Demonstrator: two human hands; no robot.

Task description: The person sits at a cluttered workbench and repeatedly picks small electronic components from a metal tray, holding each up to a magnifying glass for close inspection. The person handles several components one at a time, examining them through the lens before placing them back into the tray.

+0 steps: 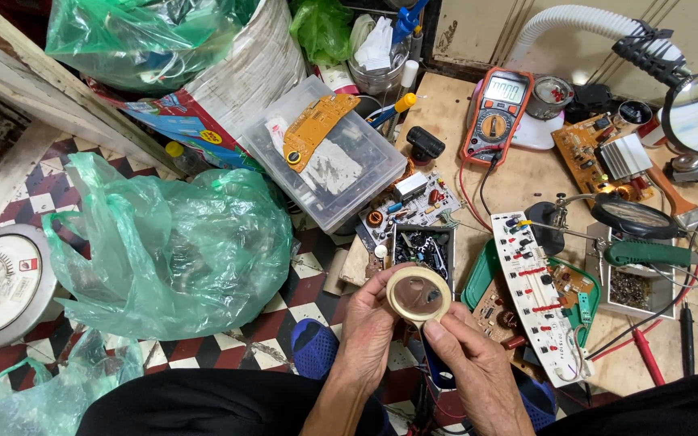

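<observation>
Roll of tape [418,296] held upright between left hand [372,327] and right hand [468,359], both closed on its rim, above the table [527,182] edge. White circuit board [536,291] just right; green plastic bag [175,242] on tiled floor, left.

A floor of red, white and dark checked tiles [296,311] lay on the left beside a low, worn plywood worktop [519,182] on the right, with weathered pale wooden boards [10,60] slanting across the upper left corner and a scuffed beige wall panel [478,28] behind the worktop.
</observation>
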